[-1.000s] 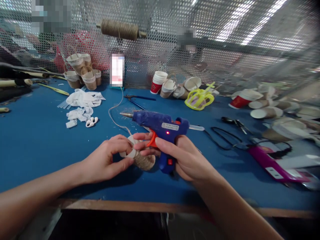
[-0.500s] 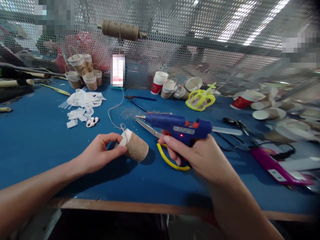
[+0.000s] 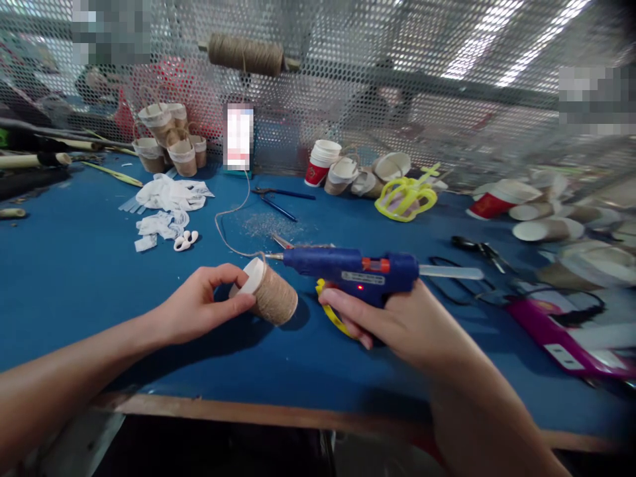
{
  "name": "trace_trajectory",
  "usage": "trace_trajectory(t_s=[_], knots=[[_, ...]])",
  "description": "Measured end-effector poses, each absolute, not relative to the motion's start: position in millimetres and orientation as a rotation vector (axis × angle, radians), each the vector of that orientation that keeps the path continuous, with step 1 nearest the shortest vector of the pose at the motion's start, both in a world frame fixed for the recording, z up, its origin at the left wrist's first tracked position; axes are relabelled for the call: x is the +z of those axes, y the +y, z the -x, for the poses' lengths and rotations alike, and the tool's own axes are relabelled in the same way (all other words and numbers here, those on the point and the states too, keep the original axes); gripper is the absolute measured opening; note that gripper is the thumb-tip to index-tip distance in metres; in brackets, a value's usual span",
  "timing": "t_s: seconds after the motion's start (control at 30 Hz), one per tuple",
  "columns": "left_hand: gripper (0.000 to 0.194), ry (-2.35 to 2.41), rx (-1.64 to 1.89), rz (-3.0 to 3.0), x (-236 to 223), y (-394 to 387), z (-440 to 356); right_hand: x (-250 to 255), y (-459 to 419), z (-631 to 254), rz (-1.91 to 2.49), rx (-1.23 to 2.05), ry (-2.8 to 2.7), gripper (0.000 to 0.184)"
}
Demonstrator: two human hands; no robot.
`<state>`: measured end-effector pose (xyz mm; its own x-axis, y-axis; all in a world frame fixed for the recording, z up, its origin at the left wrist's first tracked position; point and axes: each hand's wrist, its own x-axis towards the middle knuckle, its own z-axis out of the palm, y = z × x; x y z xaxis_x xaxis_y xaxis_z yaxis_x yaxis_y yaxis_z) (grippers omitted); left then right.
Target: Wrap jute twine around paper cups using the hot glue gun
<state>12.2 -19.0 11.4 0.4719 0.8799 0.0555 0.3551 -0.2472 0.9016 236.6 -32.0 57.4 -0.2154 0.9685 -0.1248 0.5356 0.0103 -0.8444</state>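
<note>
Between its thumb and fingers, my left hand [image 3: 211,301] grips the white rim of a paper cup [image 3: 274,296] wrapped in brown twine. The cup lies tilted on its side, mouth toward my left hand. A loose twine strand [image 3: 218,225] runs from the cup's rim back toward the phone. My right hand [image 3: 382,315] is closed around the handle of a blue hot glue gun [image 3: 342,266], its red light lit. The gun's nozzle is at the cup's upper rim, by the twine. Beneath the gun lie scissors with yellow handles [image 3: 332,317], partly hidden.
A twine spool [image 3: 246,54] hangs on the perforated metal screen. Twine-covered cups [image 3: 181,158], white lace [image 3: 171,193] and a phone [image 3: 238,136] stand at the back left. Blue pliers [image 3: 281,202], red cups [image 3: 322,162], a yellow crown-shaped frame [image 3: 406,199] and a purple power strip [image 3: 546,338] lie about.
My right hand has lowered the glue gun, bringing its nozzle down and left to the cup's rim. The left hand keeps its grip on the cup. The view has shifted slightly.
</note>
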Motion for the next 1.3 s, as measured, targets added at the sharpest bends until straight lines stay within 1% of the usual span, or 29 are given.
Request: trace_trajectory(t_s=[0.1, 0.23, 0.33, 0.47, 0.63, 0.73, 0.87, 1.0, 1.17, 1.3], knots=[[0.012, 0.928, 0.689, -1.932, 13.9, -23.7, -14.6, 48.4, -28.7, -235.3, 1.283, 1.251, -1.643, 0.016], [0.013, 0.718, 0.629, -2.04, 17.1, -29.5, -19.4, 36.7, -25.0, -228.7, 1.065, 1.372, -1.565, 0.02], [0.013, 0.708, 0.609, -2.1, 18.7, -33.4, -21.1, 34.0, -22.8, -223.1, 1.039, 1.348, -1.639, 0.02], [0.01, 0.729, 0.668, -2.25, 18.4, -38.7, -21.2, 35.3, -20.7, -218.3, 1.096, 1.301, -1.759, 0.02], [0.008, 0.731, 0.751, -2.409, 16.5, -43.0, -20.9, 31.0, -17.7, -215.5, 1.05, 1.461, -1.645, 0.02], [0.009, 0.702, 0.753, -2.435, 16.7, -42.7, -20.2, 26.4, -15.6, -215.3, 1.033, 1.49, -1.59, 0.017], [0.009, 0.66, 0.718, -2.384, 17.1, -40.1, -19.2, 25.5, -14.0, -218.1, 1.038, 1.418, -1.629, 0.017], [0.007, 0.687, 0.75, -2.245, 15.1, -34.8, -17.0, 34.6, -18.0, -226.7, 1.116, 1.22, -1.66, 0.02], [0.009, 0.856, 0.9, -2.045, 10.9, -21.2, -10.2, 49.1, -31.3, -234.4, 1.332, 1.107, -1.725, 0.022], [0.01, 0.956, 0.914, -2.032, 7.3, -12.6, -5.2, 51.4, -37.2, -234.2, 1.507, 0.99, -1.838, 0.024]])
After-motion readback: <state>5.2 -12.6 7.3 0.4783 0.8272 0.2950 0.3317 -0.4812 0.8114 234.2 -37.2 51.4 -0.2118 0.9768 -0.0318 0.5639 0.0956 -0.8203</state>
